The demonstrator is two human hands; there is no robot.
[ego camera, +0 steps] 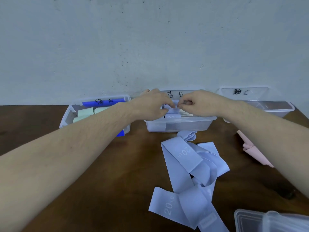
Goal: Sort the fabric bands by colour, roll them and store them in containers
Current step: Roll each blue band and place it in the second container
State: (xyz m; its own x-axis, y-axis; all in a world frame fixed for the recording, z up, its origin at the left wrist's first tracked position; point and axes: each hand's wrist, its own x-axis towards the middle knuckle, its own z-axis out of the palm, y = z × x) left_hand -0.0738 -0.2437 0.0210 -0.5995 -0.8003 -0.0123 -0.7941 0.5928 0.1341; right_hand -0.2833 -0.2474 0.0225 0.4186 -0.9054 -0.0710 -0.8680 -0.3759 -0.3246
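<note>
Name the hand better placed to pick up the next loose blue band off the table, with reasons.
Probably the right hand. Both hands are busy over the middle container, but the loose blue bands lie below the right forearm's side, nearer it. The left hand would have to cross over.

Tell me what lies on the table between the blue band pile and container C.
Head view: only pink bands, beside bare wood, between the blue band pile and container C.
</note>
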